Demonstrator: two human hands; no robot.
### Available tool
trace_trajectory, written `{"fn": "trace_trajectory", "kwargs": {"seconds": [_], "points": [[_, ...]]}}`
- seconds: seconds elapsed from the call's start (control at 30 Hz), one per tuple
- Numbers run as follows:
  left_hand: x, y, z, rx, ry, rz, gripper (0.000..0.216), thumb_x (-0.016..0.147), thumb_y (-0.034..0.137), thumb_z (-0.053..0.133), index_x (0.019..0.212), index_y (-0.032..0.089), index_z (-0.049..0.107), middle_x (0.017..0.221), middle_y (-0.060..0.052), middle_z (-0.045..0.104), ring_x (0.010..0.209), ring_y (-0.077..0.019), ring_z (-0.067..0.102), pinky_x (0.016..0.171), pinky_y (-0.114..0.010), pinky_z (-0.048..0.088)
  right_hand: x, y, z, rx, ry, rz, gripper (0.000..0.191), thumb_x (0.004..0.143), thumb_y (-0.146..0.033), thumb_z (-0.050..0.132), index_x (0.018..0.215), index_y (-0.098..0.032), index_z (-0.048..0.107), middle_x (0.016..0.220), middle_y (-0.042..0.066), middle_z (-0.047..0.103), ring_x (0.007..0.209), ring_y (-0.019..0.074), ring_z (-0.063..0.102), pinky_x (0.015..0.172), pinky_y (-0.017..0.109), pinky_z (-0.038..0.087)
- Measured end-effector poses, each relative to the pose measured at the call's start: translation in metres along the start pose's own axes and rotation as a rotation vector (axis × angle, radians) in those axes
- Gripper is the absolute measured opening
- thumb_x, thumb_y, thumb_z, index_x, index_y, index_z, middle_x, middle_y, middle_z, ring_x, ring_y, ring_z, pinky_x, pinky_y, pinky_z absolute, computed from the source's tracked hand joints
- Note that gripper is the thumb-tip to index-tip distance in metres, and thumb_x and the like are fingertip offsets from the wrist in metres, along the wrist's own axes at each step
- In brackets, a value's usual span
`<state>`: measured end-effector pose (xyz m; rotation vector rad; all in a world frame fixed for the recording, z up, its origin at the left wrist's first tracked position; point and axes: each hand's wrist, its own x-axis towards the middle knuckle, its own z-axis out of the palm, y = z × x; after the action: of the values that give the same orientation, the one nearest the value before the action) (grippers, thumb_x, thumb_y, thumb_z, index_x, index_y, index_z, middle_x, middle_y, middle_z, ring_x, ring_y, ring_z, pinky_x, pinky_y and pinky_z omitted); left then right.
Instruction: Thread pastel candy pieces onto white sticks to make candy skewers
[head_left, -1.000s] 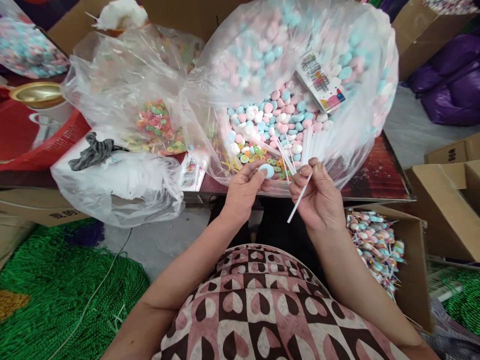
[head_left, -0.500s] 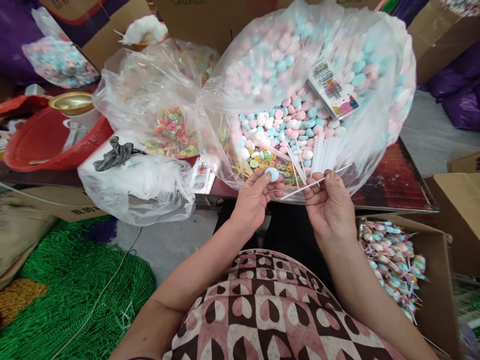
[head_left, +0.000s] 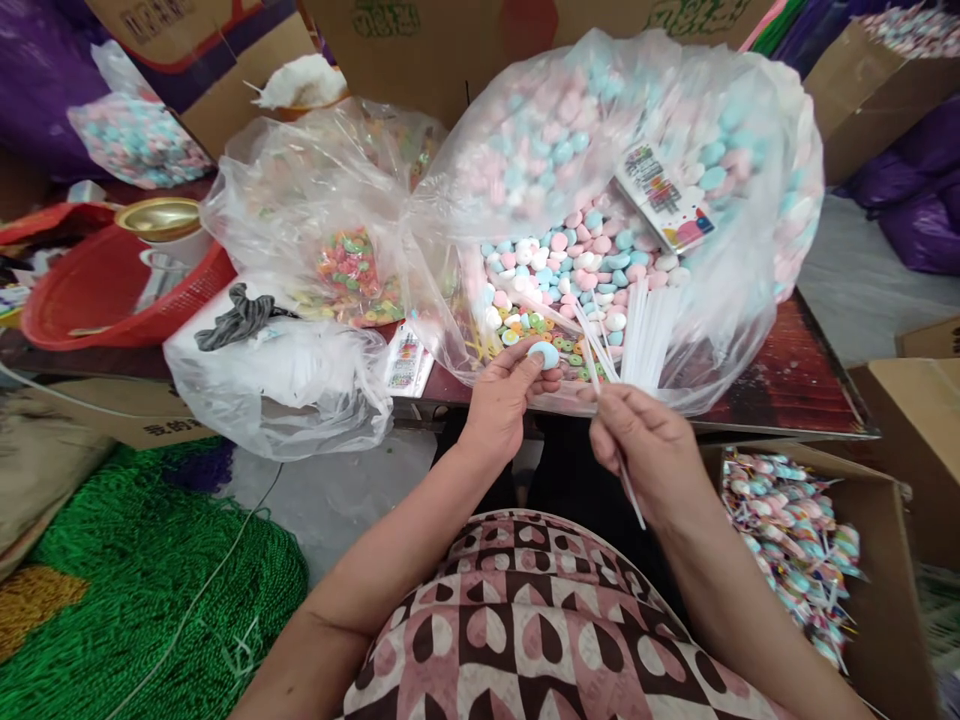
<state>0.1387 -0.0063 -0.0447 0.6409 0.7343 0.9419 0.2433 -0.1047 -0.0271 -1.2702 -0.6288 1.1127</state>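
Note:
My left hand (head_left: 506, 400) pinches a pale blue round candy (head_left: 544, 353) between thumb and fingers, just at the mouth of a big clear bag (head_left: 720, 300) full of pink, blue and white candies (head_left: 592, 250). My right hand (head_left: 645, 445) is closed on a thin white stick (head_left: 628, 490), whose lower end points down toward my lap. A bundle of white sticks (head_left: 649, 325) lies inside the bag, just above that hand. The two hands are a few centimetres apart.
A second clear bag (head_left: 337, 200) holds multicoloured ring candies (head_left: 352, 265). A red basket (head_left: 112, 290) with a gold bowl (head_left: 159, 215) is at left. A cardboard box of finished lollipops (head_left: 795, 540) is at my right. Green stringy material (head_left: 112, 570) covers the floor at left.
My right hand has turned over and drawn back toward me, so the stick now points downward instead of lying across toward the candy. The left hand still holds the blue candy.

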Motion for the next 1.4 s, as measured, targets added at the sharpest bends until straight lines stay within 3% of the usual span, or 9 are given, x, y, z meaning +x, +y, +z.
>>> {"fn": "trace_trajectory", "kwargs": {"seconds": [0.1,0.2,0.43,0.73,0.87,1.0,1.13,1.23,1.4], "points": [[0.001,-0.002,-0.001,0.053,-0.035,0.045,0.031,0.066,0.032,0.081,0.094,0.019,0.073,0.075,0.001,0.070,0.063,-0.0093,0.063,0.067,-0.026,0.052,-0.009,0.008,0.000,-0.234,-0.063,0.018,0.029,0.088,-0.044,0.060,0.094,-0.016,0.067,0.046,-0.007,0.047,0.040,0.0066,0.036,0.039,0.020,0.025],[0.000,-0.006,-0.001,0.105,-0.049,0.071,0.032,0.069,0.035,0.080,0.097,0.022,0.074,0.078,0.001,0.070,0.064,-0.0097,0.063,0.066,-0.026,0.052,-0.009,0.012,0.000,-0.361,-0.032,-0.026,0.033,0.090,-0.044,0.055,0.098,-0.015,0.067,0.047,-0.007,0.045,0.040,0.0074,0.035,0.040,0.021,0.025],[-0.002,-0.014,-0.006,0.311,-0.105,0.152,0.036,0.079,0.041,0.070,0.110,0.023,0.071,0.089,-0.001,0.071,0.071,-0.0115,0.063,0.074,-0.029,0.054,-0.005,0.014,-0.002,-0.430,0.023,-0.048,0.035,0.089,-0.043,0.053,0.099,-0.013,0.068,0.046,-0.007,0.043,0.038,0.0076,0.033,0.038,0.022,0.023],[-0.013,-0.004,-0.008,0.862,-0.154,0.563,0.023,0.088,0.030,0.060,0.107,0.026,0.072,0.111,-0.007,0.072,0.106,-0.0202,0.064,0.101,-0.035,0.046,-0.006,0.013,-0.004,-0.400,0.017,-0.057,0.032,0.089,-0.043,0.055,0.093,-0.015,0.069,0.043,-0.008,0.040,0.039,0.0083,0.033,0.040,0.023,0.022],[-0.012,-0.011,-0.011,0.853,-0.155,0.527,0.022,0.087,0.027,0.061,0.105,0.026,0.073,0.108,-0.006,0.073,0.104,-0.0199,0.065,0.100,-0.034,0.047,-0.002,0.014,0.000,-0.358,0.051,-0.039,0.032,0.086,-0.045,0.057,0.090,-0.015,0.070,0.042,-0.007,0.041,0.039,0.0090,0.035,0.040,0.023,0.025],[-0.003,-0.013,-0.015,0.709,-0.112,0.389,0.025,0.089,0.030,0.058,0.109,0.023,0.070,0.106,-0.005,0.072,0.090,-0.0153,0.066,0.086,-0.028,0.051,-0.002,0.013,-0.002,-0.352,-0.005,0.036,0.037,0.087,-0.048,0.057,0.097,-0.015,0.070,0.045,-0.006,0.047,0.039,0.0083,0.036,0.040,0.022,0.027],[0.003,-0.006,-0.020,0.813,-0.102,0.506,0.023,0.088,0.026,0.057,0.108,0.024,0.070,0.107,-0.005,0.072,0.096,-0.0159,0.065,0.091,-0.029,0.049,-0.008,0.014,-0.010,-0.326,-0.116,0.147,0.039,0.086,-0.051,0.059,0.099,-0.016,0.070,0.047,-0.006,0.046,0.040,0.0077,0.036,0.039,0.021,0.025],[0.001,-0.004,-0.020,0.928,-0.135,0.591,0.024,0.087,0.019,0.056,0.105,0.024,0.071,0.106,-0.006,0.073,0.100,-0.0179,0.065,0.095,-0.031,0.048,-0.011,0.021,-0.010,-0.188,-0.029,0.140,0.038,0.084,-0.052,0.062,0.092,-0.016,0.069,0.044,-0.009,0.031,0.038,0.0065,0.026,0.038,0.020,0.016],[-0.006,-0.007,-0.014,0.960,-0.181,0.586,0.027,0.087,0.015,0.052,0.106,0.024,0.070,0.105,-0.006,0.073,0.101,-0.0179,0.066,0.094,-0.032,0.049,-0.010,0.028,-0.002,-0.097,0.019,0.107,0.033,0.082,-0.051,0.065,0.084,-0.017,0.065,0.044,-0.009,0.033,0.038,0.0064,0.025,0.037,0.020,0.017]]}}
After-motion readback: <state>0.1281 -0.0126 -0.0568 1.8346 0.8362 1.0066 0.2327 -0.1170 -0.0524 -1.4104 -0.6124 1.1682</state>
